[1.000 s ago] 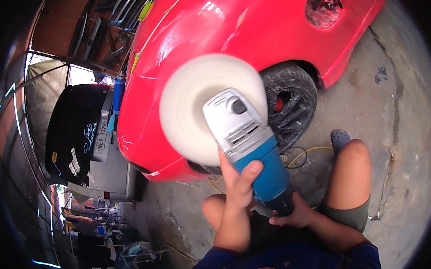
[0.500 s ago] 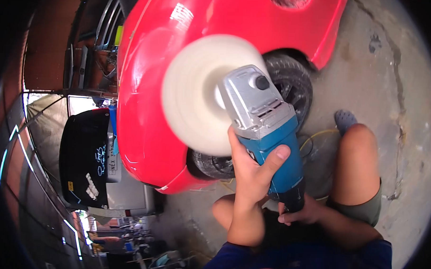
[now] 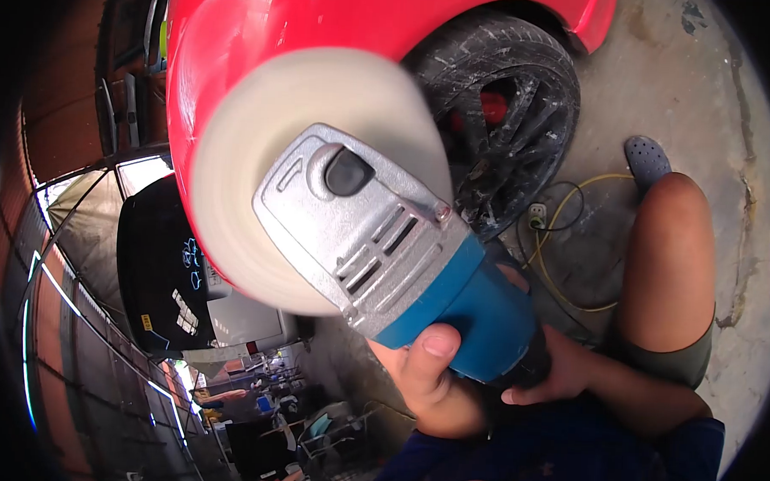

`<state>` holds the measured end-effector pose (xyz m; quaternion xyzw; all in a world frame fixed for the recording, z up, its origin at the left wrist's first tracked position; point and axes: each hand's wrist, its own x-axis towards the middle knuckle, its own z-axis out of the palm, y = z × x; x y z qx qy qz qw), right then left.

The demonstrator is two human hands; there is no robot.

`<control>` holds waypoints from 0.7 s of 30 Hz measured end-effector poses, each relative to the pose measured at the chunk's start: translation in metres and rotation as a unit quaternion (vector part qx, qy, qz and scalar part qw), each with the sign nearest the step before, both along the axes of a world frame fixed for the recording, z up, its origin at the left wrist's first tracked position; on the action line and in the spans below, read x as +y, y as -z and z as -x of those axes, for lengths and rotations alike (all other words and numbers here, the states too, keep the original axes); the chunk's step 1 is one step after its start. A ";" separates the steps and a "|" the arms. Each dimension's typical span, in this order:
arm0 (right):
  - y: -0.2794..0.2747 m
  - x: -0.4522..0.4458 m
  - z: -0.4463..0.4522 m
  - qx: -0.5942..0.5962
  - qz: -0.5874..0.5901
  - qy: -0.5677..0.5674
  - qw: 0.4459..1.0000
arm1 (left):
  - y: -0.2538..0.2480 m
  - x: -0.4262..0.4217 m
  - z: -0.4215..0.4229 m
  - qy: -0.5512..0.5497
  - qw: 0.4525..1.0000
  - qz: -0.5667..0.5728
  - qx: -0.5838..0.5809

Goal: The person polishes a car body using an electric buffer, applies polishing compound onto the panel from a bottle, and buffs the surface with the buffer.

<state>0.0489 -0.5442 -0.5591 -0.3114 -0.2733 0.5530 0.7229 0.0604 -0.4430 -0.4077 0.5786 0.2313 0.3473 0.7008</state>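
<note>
Left hand and right hand clasp the blue polisher — white pad blurred.

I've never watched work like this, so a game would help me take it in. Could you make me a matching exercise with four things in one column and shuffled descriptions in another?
Things:
1. Polisher
2. Pad
3. Cord
4. Shoe

Descriptions:
A. Grey, dotted with holes
B. Held by the left hand and right hand
C. Yellow and thin
D. Pale and blurred

Pairs: 1-B, 2-D, 3-C, 4-A
</note>
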 end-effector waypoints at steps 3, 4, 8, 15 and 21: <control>-0.001 0.003 -0.002 -0.016 0.008 -0.022 1.000 | 0.003 0.001 0.006 -0.025 0.999 -0.002 -0.026; -0.004 0.003 -0.004 -0.021 0.007 -0.029 0.999 | 0.006 0.003 0.007 -0.031 0.999 -0.006 -0.041; -0.008 0.004 -0.010 -0.039 0.014 -0.060 0.997 | 0.009 0.004 0.009 -0.025 0.996 0.006 -0.085; -0.008 0.010 -0.005 -0.045 0.028 -0.035 0.998 | 0.013 0.020 0.028 -0.031 0.997 -0.039 -0.054; -0.005 0.015 -0.002 -0.079 0.029 -0.039 0.996 | 0.014 0.028 0.037 -0.033 0.997 -0.036 -0.062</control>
